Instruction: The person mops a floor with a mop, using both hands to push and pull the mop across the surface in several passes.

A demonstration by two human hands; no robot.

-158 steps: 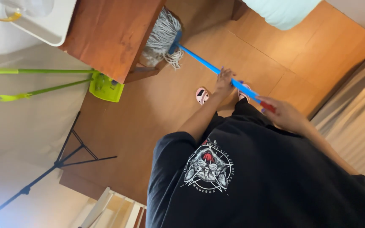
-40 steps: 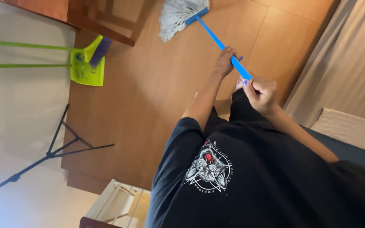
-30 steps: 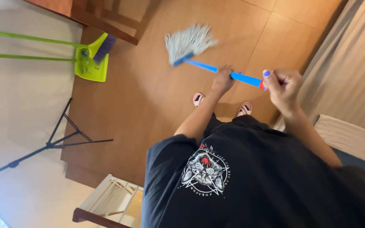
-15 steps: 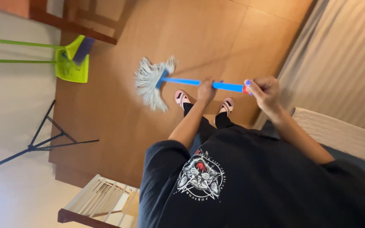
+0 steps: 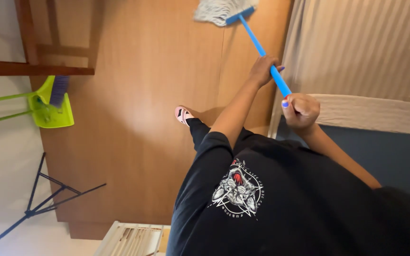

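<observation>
Change since half a second ago: the mop head (image 5: 223,10) has swung from the floor just in front of the feet out to the top edge of the view, near the curtain; the handle, then lying almost level across the picture, now slants up and to the left from the hands. The dustpan and the tripod sit further left and lower in view than before.

Items, left to right:

- Tripod (image 5: 39,199), black, legs spread, standing at the pale wall, lower left.
- Dustpan (image 5: 53,106), lime green, long handle running off the left edge, with a brush (image 5: 59,90) of purple bristles set in it; against the wall.
- Wooden furniture (image 5: 34,70), dark brown frame, upper left.
- Floor (image 5: 134,95), brown wood-look panels.
- White slatted rack (image 5: 131,237), bottom edge.
- Foot in a pink sandal (image 5: 182,115), on the floor, mid-frame.
- Mop, pale string head, blue clamp, blue handle (image 5: 257,45); head resting on the floor at the top of the view.
- Left hand (image 5: 263,70), closed around the handle, further down the shaft.
- Right hand (image 5: 301,110), fist wrapped over the handle's upper end, painted nails showing.
- Curtain (image 5: 366,47), beige, pleated, right side.
- Bed (image 5: 380,142), cream sheet over a dark blue base, just beside the right arm.
</observation>
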